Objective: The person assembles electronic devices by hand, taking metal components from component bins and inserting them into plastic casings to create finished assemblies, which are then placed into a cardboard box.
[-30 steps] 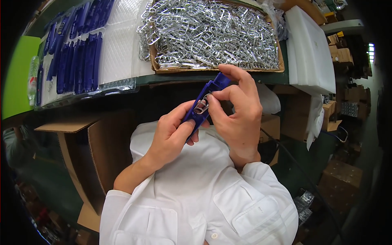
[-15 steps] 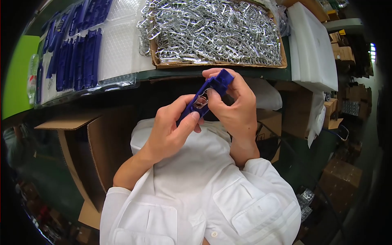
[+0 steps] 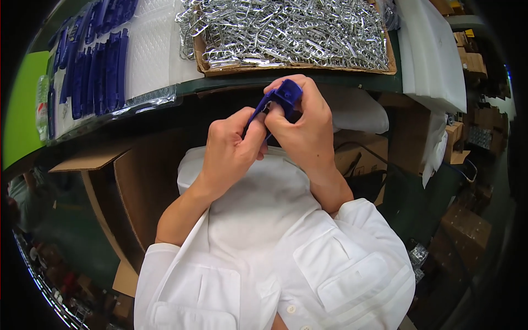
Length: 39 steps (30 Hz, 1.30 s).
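Note:
A blue plastic housing [image 3: 287, 96] is held in front of my chest, tilted with its wider end up and to the right. My left hand [image 3: 231, 151] pinches its lower end between thumb and fingers. Around the upper end wraps my right hand [image 3: 308, 129], its thumb pressing into the hollow side. A glint of metal shows beside that thumb; the rest of the piece is hidden by my fingers. Beyond my hands, a shallow cardboard box [image 3: 300, 70] on the bench holds a heap of shiny wire clips [image 3: 291, 33].
Several blue plastic pieces [image 3: 99, 74] lie in rows on the bench at the left, beside a green surface [image 3: 19, 110]. White foam sheets [image 3: 432, 55] stand right of the clips. An open cardboard carton [image 3: 132, 192] sits below the bench at left.
Both hands have risen slightly and moved left with the blue housing. It has turned, so the metal clip seen inside earlier is now mostly hidden.

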Available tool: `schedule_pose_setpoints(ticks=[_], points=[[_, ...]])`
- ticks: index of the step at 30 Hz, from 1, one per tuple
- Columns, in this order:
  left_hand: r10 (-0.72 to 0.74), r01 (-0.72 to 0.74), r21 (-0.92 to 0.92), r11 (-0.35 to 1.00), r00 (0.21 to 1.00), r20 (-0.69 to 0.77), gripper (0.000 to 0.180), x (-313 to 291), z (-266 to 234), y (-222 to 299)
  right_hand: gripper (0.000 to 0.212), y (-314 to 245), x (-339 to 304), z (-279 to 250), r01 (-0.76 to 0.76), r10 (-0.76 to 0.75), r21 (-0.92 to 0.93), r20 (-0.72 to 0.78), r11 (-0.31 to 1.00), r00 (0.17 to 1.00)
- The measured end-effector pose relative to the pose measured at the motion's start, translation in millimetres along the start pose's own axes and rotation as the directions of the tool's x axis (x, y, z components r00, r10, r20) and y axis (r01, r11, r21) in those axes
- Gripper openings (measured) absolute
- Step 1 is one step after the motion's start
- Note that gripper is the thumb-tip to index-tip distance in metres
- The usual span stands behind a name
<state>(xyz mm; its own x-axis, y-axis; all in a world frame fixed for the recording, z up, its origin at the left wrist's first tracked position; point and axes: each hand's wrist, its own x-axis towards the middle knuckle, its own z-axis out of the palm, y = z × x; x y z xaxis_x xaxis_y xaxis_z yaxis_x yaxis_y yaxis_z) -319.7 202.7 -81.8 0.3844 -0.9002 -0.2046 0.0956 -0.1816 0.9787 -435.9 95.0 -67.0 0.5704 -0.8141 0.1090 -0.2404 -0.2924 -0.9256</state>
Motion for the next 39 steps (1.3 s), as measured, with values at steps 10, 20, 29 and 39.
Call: schedule_pose_setpoints(ticks=[10,20,29,39], points=[[0.009,0.031,-0.137,0.990,0.959,0.282,0.038,-11.8,-30.7,30.5,0.028,3.7,7.2,-24.6,-0.020,-0.029,0.604,0.071,0.797,0.997],[0.585,-0.536,0.444,0.718,0.811,0.034,0.059,-27.1,-32.7,48.3,0.060,-27.7,-8.4,-65.0,-0.046,-0.106,0.522,0.259,0.852,0.960],[0.576,-0.512,0.442,0.737,0.817,-0.014,0.063,-28.8,-37.6,50.2,0.061,-12.4,-4.9,-64.3,0.009,-0.220,0.643,0.249,0.766,0.943],[0.520,-0.447,0.399,0.800,0.849,-0.092,0.063,-23.4,-47.8,52.7,0.062,-8.8,4.3,-72.6,-0.014,-0.139,0.709,0.157,0.705,0.978]])
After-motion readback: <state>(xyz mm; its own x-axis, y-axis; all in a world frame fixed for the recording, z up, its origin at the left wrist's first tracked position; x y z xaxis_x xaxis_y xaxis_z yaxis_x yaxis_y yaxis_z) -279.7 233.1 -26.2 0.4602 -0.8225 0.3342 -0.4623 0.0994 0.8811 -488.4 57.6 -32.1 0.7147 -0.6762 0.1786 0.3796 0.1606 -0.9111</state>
